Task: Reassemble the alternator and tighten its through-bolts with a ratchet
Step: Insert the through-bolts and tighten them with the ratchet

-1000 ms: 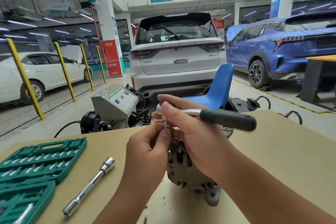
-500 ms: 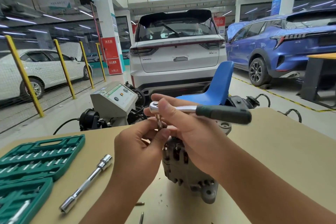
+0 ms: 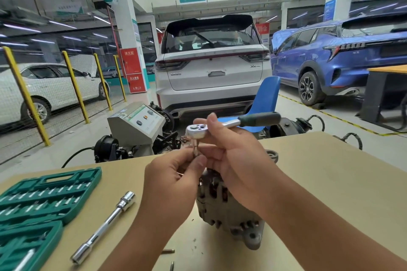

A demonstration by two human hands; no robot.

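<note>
Head view of a tan wooden workbench (image 3: 319, 182). The grey cast-metal alternator (image 3: 222, 209) stands on the bench at centre, partly hidden behind both hands. The right hand (image 3: 237, 160) grips the chrome ratchet with a dark green handle (image 3: 233, 124) just behind its head, thumb curled over the top, with the handle pointing right and away from the viewer. The left hand (image 3: 174, 174) pinches, between thumb and forefinger, the small chrome socket (image 3: 195, 149) hanging below the ratchet head, held above the alternator; whether the socket meets a bolt cannot be told. On the bench to the left lie a chrome extension bar with sockets at both ends (image 3: 103, 227) and an open green plastic bit-set case (image 3: 41, 200). Two loose small screws (image 3: 168, 251) lie near the front edge.
</note>
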